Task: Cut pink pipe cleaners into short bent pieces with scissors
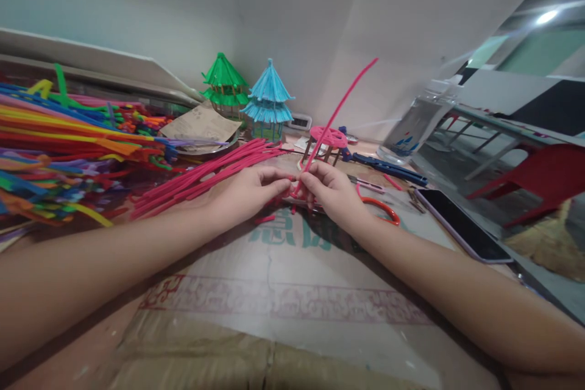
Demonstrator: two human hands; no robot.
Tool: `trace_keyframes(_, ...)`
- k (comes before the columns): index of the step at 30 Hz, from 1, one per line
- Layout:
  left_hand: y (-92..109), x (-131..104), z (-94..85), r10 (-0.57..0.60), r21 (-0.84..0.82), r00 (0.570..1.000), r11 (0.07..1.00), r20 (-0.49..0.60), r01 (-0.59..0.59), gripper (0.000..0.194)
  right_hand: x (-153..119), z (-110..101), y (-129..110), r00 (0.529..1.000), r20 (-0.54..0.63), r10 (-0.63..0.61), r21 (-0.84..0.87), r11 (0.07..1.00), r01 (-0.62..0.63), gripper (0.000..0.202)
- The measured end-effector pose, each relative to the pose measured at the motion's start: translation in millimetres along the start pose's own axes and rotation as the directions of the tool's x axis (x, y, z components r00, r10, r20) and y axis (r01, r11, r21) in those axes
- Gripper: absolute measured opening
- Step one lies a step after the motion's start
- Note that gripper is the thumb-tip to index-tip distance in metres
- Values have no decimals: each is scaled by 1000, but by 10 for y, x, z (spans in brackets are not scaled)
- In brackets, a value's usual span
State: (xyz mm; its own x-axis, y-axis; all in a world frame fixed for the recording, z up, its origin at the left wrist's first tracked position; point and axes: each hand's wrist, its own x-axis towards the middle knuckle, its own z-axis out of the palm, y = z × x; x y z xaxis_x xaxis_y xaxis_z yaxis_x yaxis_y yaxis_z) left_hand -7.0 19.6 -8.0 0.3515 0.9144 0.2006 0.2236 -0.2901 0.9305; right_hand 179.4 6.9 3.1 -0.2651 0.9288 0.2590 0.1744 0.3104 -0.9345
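My right hand [331,192] is closed in a pinch around a long pink pipe cleaner [340,103], whose free end sticks up and to the right. Close beside it, my left hand [256,192] pinches pink pipe cleaner between thumb and fingertip; the fingers partly hide that piece. Just behind the hands stands a small frame with a round pink top [328,136] and brown legs. A bundle of loose pink pipe cleaners [201,180] lies beyond my left forearm. Orange-handled scissors [388,210] lie partly hidden by my right hand.
Many coloured pipe cleaners [68,140] are heaped at left. A green model pavilion [222,82] and a blue one [269,97] stand at the back. Dark blue pliers [388,167], a phone [461,222] and a clear plastic container [414,125] sit at right. Printed cardboard [274,268] covers the table.
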Motion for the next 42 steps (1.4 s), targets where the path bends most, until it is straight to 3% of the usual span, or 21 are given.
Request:
trace_keyframes(9, -44, 5, 15, -45, -84, 999, 995, 18, 46, 33, 5, 27, -14, 999, 13, 39, -33, 999, -39, 17)
trace_keyframes(17, -41, 1, 1, -52, -38, 999, 998, -8, 52, 31, 10, 16, 5, 1000, 17, 26, -74, 997, -25, 19)
trace_keyframes(34, -4, 13, -20, -37, 26, 992, 999, 122, 34, 33, 26, 0, 13, 993, 75, 92, 74, 993, -97, 30)
trace_keyframes(42, 11, 3, -15, -29, 100, 990, 995, 138, 15, 33, 15, -2, -15, 1000, -28, 10, 94, 996, -7, 36)
